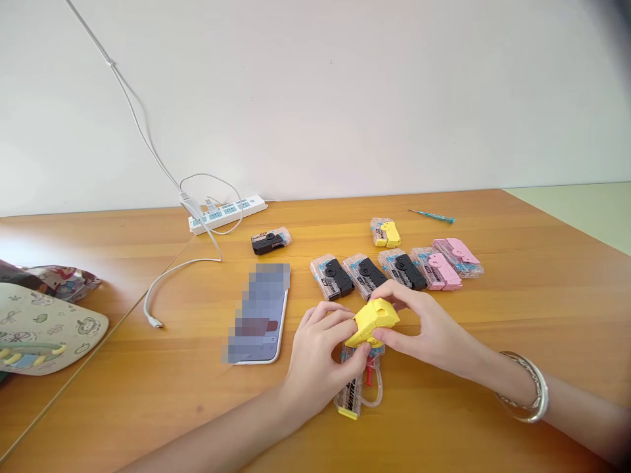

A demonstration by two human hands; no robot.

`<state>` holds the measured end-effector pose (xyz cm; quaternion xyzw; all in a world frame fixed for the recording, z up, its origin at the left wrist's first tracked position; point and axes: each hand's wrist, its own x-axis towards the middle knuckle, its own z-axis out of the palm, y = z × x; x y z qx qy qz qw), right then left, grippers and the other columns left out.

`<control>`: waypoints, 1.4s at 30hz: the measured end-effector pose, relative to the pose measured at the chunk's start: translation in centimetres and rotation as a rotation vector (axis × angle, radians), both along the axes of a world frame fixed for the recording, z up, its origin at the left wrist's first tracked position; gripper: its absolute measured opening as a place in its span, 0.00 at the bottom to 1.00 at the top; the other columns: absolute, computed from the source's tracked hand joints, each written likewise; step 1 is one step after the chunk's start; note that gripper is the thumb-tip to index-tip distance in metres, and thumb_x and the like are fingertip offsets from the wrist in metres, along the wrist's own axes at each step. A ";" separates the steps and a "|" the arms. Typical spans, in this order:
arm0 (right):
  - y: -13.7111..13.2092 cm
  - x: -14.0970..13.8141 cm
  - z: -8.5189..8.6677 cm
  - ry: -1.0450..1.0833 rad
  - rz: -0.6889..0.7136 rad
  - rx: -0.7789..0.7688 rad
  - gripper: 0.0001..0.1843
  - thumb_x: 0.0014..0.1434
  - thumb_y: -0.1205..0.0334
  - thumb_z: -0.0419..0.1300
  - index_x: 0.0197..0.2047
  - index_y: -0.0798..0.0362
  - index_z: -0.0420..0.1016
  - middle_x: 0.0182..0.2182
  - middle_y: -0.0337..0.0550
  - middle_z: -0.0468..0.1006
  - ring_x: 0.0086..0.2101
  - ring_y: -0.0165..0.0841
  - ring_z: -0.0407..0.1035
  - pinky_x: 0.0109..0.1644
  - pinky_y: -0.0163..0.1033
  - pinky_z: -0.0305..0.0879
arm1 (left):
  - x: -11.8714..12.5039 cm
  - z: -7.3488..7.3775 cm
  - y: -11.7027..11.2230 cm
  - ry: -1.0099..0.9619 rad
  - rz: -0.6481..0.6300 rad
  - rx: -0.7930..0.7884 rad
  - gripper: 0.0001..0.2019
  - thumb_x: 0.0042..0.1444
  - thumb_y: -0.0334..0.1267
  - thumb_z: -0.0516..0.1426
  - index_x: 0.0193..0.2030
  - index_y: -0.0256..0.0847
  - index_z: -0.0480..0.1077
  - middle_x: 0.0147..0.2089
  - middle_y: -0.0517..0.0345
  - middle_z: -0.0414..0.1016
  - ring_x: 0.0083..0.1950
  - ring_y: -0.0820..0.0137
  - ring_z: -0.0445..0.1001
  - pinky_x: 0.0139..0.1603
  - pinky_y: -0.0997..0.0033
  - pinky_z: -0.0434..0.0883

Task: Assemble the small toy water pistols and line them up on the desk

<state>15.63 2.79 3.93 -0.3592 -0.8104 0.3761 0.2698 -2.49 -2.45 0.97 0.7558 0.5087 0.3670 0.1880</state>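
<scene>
Toward the tabletop's (172, 394) far edge, we count four black gadgets (335, 279), two pink gadgets (440, 270), one second yellow gadget (389, 234) and, nearest the far right corner, one screwdriver (436, 216). Closer to us than that row, one held yellow gadget (373, 320) sits between our hands: our left hand's (320, 351) grip is narrowed, pinching its left side; our right hand's (426, 328) grip, slightly wider, clasps its right.

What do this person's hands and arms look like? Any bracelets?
The left hand and right hand wear no gloves, and no sleeves show. The right arm wears what look like two round, silvery bangles; the left arm shows none.
</scene>
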 end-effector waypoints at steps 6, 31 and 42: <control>1.0 1.7 1.8 0.099 -0.183 0.034 0.10 0.54 0.59 0.60 0.37 0.47 0.62 0.34 0.37 0.71 0.34 0.32 0.69 0.39 0.39 0.69 | -0.2 0.2 0.0 -0.010 -0.058 -0.101 0.09 0.51 0.31 0.58 0.39 0.46 0.72 0.43 0.59 0.78 0.51 0.61 0.67 0.53 0.60 0.64; -1.7 2.3 -3.2 0.289 0.119 -0.667 0.15 0.62 0.53 0.55 0.45 0.47 0.52 0.41 0.43 0.75 0.36 0.32 0.73 0.46 0.45 0.65 | -0.5 -0.7 0.2 -0.523 0.012 -0.375 0.18 0.57 0.35 0.56 0.53 0.46 0.58 0.40 0.61 0.71 0.38 0.70 0.71 0.41 0.72 0.69; -3.0 2.2 -2.6 0.047 0.139 -0.571 0.15 0.63 0.56 0.53 0.52 0.47 0.56 0.37 0.39 0.70 0.37 0.32 0.67 0.42 0.40 0.66 | -0.8 -0.4 -0.4 -0.536 -0.083 -0.254 0.09 0.59 0.34 0.55 0.46 0.44 0.62 0.42 0.59 0.70 0.39 0.71 0.71 0.39 0.75 0.69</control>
